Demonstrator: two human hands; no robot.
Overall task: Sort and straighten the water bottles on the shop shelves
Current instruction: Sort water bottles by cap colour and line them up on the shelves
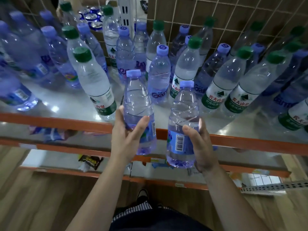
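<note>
The grip of the left hand (126,139) is clamped round a purple-capped bottle (138,100). The right hand (201,144) clamps a second bottle (183,110) beside it, both upright at the front edge of the shelf (58,121).

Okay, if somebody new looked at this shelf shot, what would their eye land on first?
Front and centre, the left hand grips the left bottle and the right hand grips the right bottle, both purple-capped and held in front of the orange shelf edge. Behind them, green-capped bottles and purple-capped bottles crowd the shelf, mixed together.
</note>
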